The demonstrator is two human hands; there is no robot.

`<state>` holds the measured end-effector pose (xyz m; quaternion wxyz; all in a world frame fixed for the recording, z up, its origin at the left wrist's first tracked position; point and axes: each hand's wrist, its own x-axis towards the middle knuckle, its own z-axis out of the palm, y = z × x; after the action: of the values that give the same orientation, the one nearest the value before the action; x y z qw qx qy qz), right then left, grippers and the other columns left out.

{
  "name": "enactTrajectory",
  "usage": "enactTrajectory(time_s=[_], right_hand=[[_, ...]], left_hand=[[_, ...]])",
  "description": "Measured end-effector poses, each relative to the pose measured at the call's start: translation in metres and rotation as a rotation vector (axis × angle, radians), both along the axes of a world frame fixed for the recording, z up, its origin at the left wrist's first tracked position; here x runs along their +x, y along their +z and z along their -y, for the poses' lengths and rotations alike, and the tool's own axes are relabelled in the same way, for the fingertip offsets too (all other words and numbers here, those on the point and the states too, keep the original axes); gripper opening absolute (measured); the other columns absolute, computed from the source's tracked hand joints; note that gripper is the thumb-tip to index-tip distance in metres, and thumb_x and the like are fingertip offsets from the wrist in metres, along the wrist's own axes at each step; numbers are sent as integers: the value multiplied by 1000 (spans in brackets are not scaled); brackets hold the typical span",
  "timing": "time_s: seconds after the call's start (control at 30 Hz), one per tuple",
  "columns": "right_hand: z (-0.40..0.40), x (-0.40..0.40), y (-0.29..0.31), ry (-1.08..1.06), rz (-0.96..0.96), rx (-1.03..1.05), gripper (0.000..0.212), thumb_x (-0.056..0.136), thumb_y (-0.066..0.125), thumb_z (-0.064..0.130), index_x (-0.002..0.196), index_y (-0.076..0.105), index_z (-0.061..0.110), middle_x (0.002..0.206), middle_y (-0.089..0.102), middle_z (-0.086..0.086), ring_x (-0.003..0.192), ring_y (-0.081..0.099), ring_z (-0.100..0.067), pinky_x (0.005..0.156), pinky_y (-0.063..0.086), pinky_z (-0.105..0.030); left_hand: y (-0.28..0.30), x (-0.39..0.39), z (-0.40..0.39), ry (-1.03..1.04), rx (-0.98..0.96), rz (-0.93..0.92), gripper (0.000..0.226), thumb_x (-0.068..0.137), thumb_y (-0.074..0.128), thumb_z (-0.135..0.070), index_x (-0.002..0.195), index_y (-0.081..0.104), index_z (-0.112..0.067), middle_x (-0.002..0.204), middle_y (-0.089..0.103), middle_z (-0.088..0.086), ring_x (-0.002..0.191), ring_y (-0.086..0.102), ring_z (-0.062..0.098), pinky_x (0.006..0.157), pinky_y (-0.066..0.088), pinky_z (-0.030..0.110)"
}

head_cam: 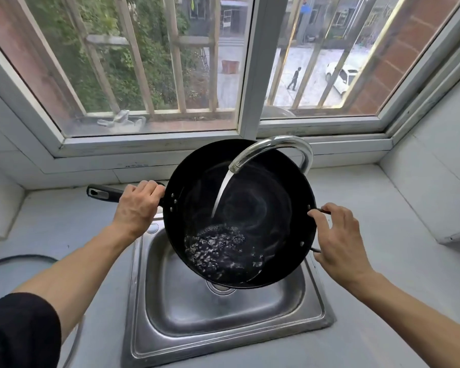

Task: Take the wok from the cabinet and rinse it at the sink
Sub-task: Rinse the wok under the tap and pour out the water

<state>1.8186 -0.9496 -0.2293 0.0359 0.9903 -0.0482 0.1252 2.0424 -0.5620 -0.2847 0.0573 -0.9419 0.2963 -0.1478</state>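
A black wok (263, 208) hangs tilted over the steel sink (223, 314), its near side lower. Water runs from the curved chrome tap (274, 147) into the wok and pools bubbling at its low edge. My left hand (137, 205) is closed around the long black handle (101, 193) close to the rim. My right hand (337, 240) grips the small wire loop handle on the wok's right side. The wok covers the tap's base and part of the sink drain.
Grey countertop (383, 261) surrounds the sink on both sides. A white-framed window (247, 75) with bars stands right behind the tap. A dark hose (19, 258) curves across the counter at left. A white wall block (436, 195) juts out at right.
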Motion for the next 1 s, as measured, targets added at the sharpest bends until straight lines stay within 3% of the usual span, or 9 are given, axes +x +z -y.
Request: enactTrajectory(time_s=[0.3, 0.57, 1.0], right_hand=[[-3, 18, -24, 25, 76, 46, 88, 41, 90, 6, 121, 52, 8, 119, 45, -21, 108, 44, -40, 88, 33, -43], [-14, 35, -40, 75, 130, 96, 78, 48, 87, 5, 118, 53, 10, 119, 45, -19, 107, 44, -37, 89, 35, -42], [-38, 77, -55, 120, 124, 139, 76, 52, 87, 13, 117, 49, 13, 117, 45, -17, 104, 45, -35, 90, 40, -41]], left_hand=[[17, -3, -20, -2, 9, 97, 36, 68, 67, 7, 97, 58, -12, 88, 57, 6, 79, 53, 32, 63, 33, 40], [30, -16, -46, 17, 52, 145, 42, 64, 70, 10, 99, 59, -10, 90, 58, 7, 77, 51, 32, 62, 26, 38], [50, -28, -86, 68, 44, 236, 33, 74, 67, 8, 101, 61, -10, 94, 60, 10, 79, 54, 34, 65, 28, 39]])
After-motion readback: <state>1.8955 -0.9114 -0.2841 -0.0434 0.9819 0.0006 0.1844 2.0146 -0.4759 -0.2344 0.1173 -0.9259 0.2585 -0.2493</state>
